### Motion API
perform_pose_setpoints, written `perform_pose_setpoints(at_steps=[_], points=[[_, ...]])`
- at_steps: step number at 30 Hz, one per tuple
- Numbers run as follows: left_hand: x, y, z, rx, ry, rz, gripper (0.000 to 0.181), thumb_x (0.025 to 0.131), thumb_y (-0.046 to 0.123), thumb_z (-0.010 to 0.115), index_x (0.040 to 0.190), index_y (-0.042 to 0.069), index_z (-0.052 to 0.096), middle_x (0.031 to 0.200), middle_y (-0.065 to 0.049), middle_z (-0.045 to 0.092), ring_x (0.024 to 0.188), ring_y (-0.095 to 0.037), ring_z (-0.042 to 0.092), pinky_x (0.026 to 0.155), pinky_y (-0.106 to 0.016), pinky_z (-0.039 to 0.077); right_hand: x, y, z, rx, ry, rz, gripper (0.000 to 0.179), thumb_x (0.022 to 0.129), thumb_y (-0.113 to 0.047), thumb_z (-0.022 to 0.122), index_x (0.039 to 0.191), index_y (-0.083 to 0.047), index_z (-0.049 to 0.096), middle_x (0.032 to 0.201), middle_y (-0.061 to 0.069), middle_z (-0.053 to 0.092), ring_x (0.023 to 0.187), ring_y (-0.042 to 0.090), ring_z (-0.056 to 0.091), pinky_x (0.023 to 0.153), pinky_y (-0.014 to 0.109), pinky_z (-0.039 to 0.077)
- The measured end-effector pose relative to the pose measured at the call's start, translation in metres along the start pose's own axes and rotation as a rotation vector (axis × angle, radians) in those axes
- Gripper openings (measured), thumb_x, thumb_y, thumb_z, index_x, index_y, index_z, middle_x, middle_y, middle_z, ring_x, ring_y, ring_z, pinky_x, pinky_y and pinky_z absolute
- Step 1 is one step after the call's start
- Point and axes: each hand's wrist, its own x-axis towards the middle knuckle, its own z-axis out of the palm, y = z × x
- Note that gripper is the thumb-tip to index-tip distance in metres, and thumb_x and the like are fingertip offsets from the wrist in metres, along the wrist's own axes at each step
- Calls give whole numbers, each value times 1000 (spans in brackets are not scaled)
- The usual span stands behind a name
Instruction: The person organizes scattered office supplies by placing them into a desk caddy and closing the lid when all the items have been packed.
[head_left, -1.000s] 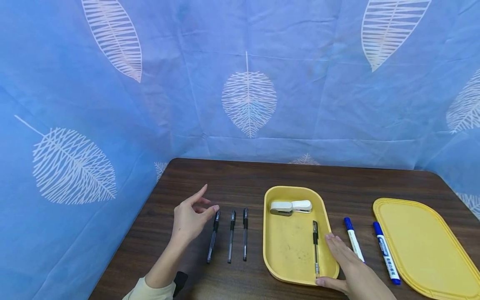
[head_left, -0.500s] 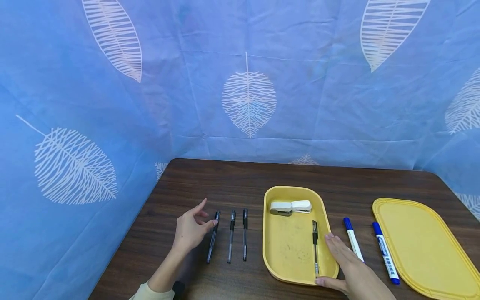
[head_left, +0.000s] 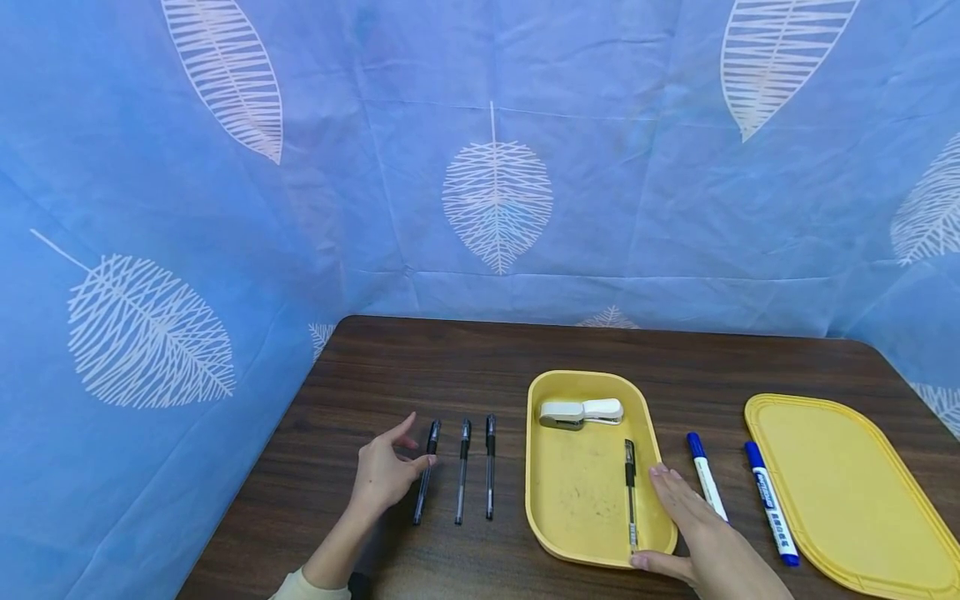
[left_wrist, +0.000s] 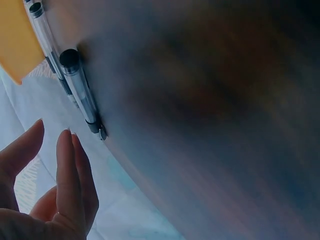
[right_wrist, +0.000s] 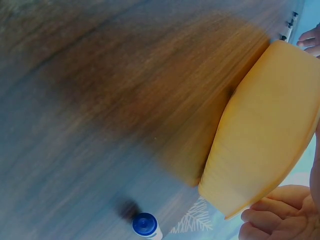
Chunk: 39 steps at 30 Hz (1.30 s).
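My left hand (head_left: 384, 477) hovers at the leftmost of 3 black-capped gel pens (head_left: 422, 492), thumb and fingers parted around its upper part. In the left wrist view a gap shows between the thumb and fingertips, with the pen (left_wrist: 81, 92) just beyond them. My right hand (head_left: 697, 529) rests against the near right corner of a yellow plastic box (head_left: 581, 521), fingers along the right rim and thumb at the front edge. Inside the box lie a white stapler (head_left: 581, 413) and another black gel pen (head_left: 630, 492).
Right of the box lie two blue-capped white markers, a slim one (head_left: 707, 477) and a thicker one (head_left: 772, 504). Beside them is a flat yellow lid (head_left: 855, 492). A dark wooden table (head_left: 450, 350) carries everything, and a blue leaf-print cloth (head_left: 615, 208) hangs behind.
My left hand has come down and slightly toward me, along the leftmost pen. The right hand, the box and the pens stay where they were.
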Motion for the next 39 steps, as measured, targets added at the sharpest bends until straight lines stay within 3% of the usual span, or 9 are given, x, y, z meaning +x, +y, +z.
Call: perform_pose_setpoints(at_steps=[3,9,17,31,39], points=[[0,0,1,16,-5,-3,71,77,15,81,141,8,50,105,-16,68,68,-13,65,56,-23,49,0,0,0,1,-10,7,105,70,-65,70,149,-5,36,151,21,40,135,43,41,95,58,47],[-1,1,5,53,-4,-25,71,75,14,81,140,8,51,104,-14,68,56,-12,47,50,-20,41,1,0,0,-5,-7,-3,105,70,-65,70,149,-4,37,150,21,40,135,43,41,95,58,46],[-4,0,8,111,-31,-26,71,74,13,82,139,7,52,99,-12,69,63,-12,53,54,-22,43,1,1,0,7,-3,-4,104,70,-63,71,148,-4,37,150,22,40,135,44,40,95,58,46],[-3,-2,12,120,-68,-14,74,72,7,82,139,5,51,89,-9,66,63,-12,53,54,-22,44,1,1,0,17,-2,-4,104,70,-63,71,148,-2,38,149,23,41,135,45,40,95,60,46],[-2,-3,15,184,-54,7,74,69,3,83,137,3,53,77,-2,64,63,-11,52,58,-24,42,1,1,0,18,-24,8,105,71,-65,70,148,-2,36,150,23,39,136,45,38,95,60,46]])
